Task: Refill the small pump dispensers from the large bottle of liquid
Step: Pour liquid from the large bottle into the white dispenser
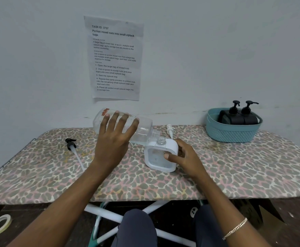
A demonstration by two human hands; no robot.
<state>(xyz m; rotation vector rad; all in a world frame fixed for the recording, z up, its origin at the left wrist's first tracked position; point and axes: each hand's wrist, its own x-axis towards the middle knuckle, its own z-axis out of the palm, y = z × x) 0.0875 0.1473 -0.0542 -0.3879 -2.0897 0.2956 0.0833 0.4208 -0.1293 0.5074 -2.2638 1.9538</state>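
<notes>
Mid frame, the left hand is wrapped around the big clear bottle, which is tipped nearly flat with its open neck right by the mouth of the white dispenser on the leopard-print tabletop. The right hand grips that dispenser's side, thumb on the front. The bottle's reddish label scrap is unreadable. The wall sheet up top reads "TASK ID: 3797, Portion mixed nuts into small ziplock bags". Two black pump dispensers sit in the teal basket, right of frame

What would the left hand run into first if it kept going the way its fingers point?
The left hand grips the large bottle; its fingers point away toward the wall below the paper sheet. Past the bottle, that wall looks first, though depth is unclear.
</notes>
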